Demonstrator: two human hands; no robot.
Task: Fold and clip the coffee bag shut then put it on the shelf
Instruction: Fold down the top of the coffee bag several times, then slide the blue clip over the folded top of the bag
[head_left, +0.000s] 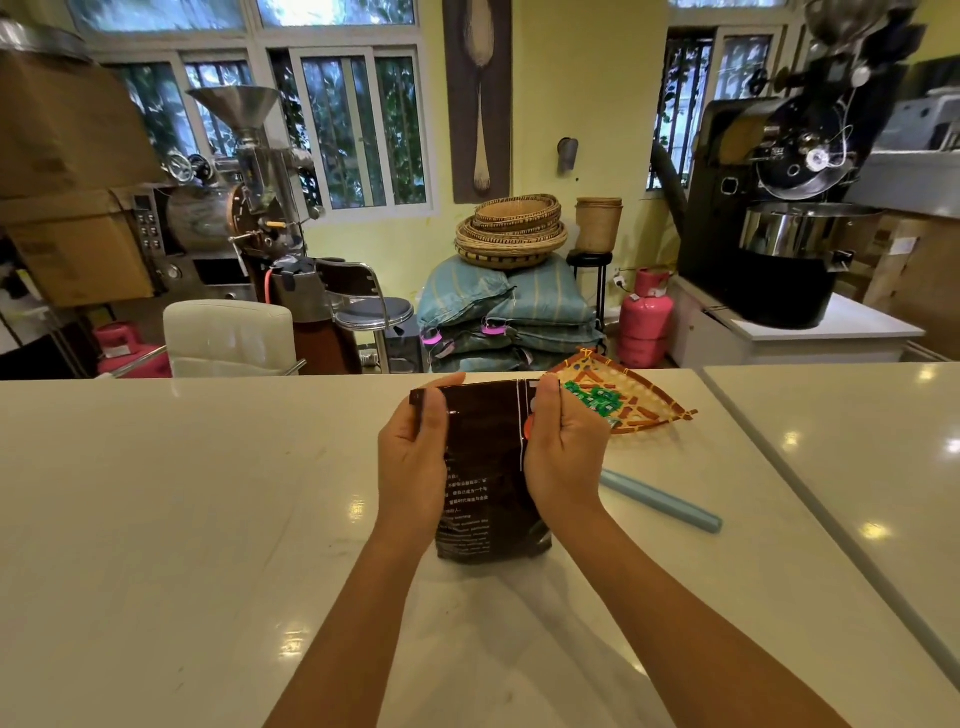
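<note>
A dark brown coffee bag (488, 467) with white print stands upright on the white table (182, 493). My left hand (413, 457) grips its upper left edge, fingers curled over the top. On the other side, my right hand (563, 452) holds the upper right edge, thumb near the top corner. The bag's top looks flattened between both hands. A long light-blue clip bar (662, 501) lies on the table just right of my right wrist, apart from the bag.
A woven triangular tray (649, 400) holding green packets sits behind my right hand. A second table (857, 441) adjoins on the right. Beyond the table edge stand a white chair (228, 338), a stool, roasting machines, sacks and pink gas cylinders.
</note>
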